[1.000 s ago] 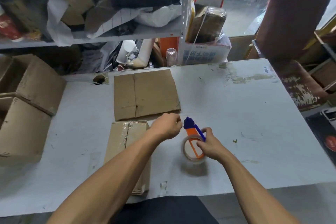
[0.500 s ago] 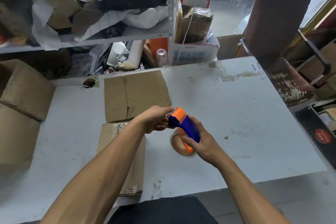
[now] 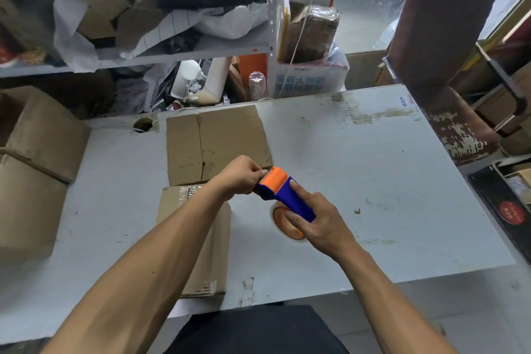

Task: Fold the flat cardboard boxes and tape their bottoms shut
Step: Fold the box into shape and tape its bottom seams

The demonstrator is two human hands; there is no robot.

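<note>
The right hand (image 3: 321,220) grips the tape dispenser (image 3: 283,195) above the table (image 3: 373,181); the left hand (image 3: 240,177) pinches its orange tip (fingers curled), beside 1 folded box (image 3: 211,238).

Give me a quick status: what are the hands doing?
Right hand grips tape dispenser. Left hand pinches at its orange end. Folded box under left forearm, flat cardboard beyond. Nothing blocking.
</note>
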